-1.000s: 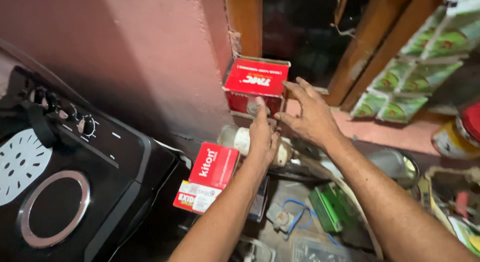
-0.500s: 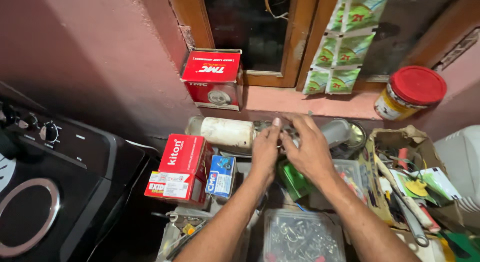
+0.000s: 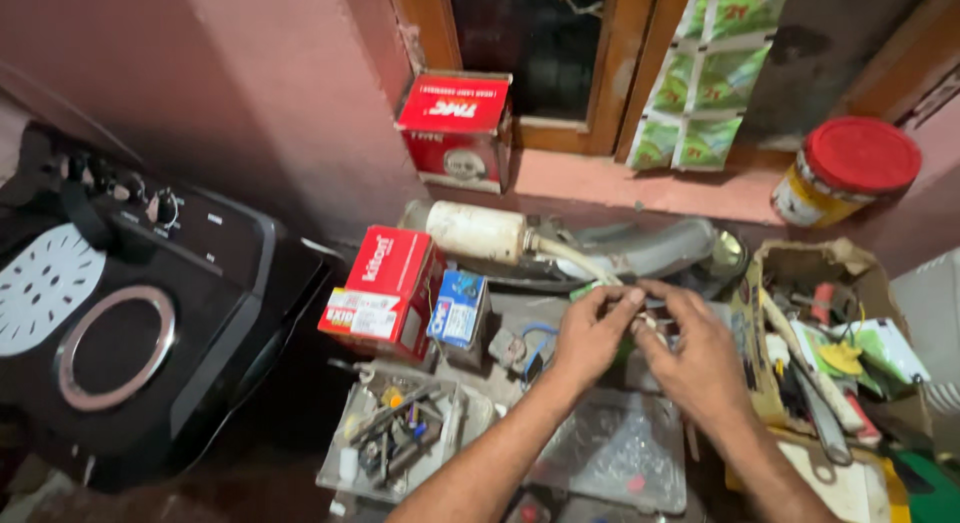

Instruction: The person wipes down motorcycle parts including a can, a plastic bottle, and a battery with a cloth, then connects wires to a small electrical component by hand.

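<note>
Both hands are meeting over the cluttered bench: the left hand [image 3: 590,333] and right hand [image 3: 695,358] are pinching together a small part [image 3: 648,321] – mostly hidden by the fingers, so its kind is unclear. Two red boxes are showing – one [image 3: 455,128] standing on the sill, one [image 3: 385,293] lying beside a small blue box [image 3: 457,308]. A red-lidded jar [image 3: 845,183] is sitting at the right.

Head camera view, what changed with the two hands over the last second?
Both hands came down from the red cardboard box on the sill to the cluttered bench. The left hand and right hand now meet, fingertips pinching something too small to identify. The box on the sill and the red carton below stayed put.
</note>
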